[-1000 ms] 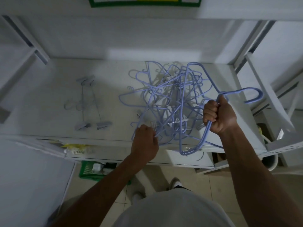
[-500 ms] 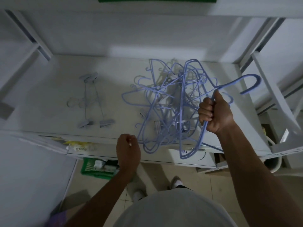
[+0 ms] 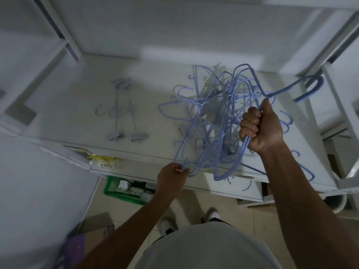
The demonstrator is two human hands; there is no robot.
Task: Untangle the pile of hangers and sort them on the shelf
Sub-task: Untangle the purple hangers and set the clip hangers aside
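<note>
Two grey clip hangers [image 3: 124, 111] lying apart left of tangled blue hangers [image 3: 211, 121] on white shelf [image 3: 58, 113], green basket [image 3: 124, 189] below, right hand [image 3: 260, 127] fisted around lifted hanger [image 3: 303, 88], left hand [image 3: 172, 179] fingers pinching a wire at the pile's front edge.

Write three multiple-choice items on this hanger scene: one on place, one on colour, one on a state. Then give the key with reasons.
1. Where do the clip hangers lie on the shelf?
A. left of the pile
B. right of the pile
C. on top of the pile

2. What colour is the pile?
A. green
B. light blue
C. red

3. How is the right hand?
A. flat on the shelf
B. empty in the air
C. fisted round a hanger

Key: 1 A, they lie apart on the left. 2 B, all its wires look light blue. 3 C, fingers wrap the wire.
</note>
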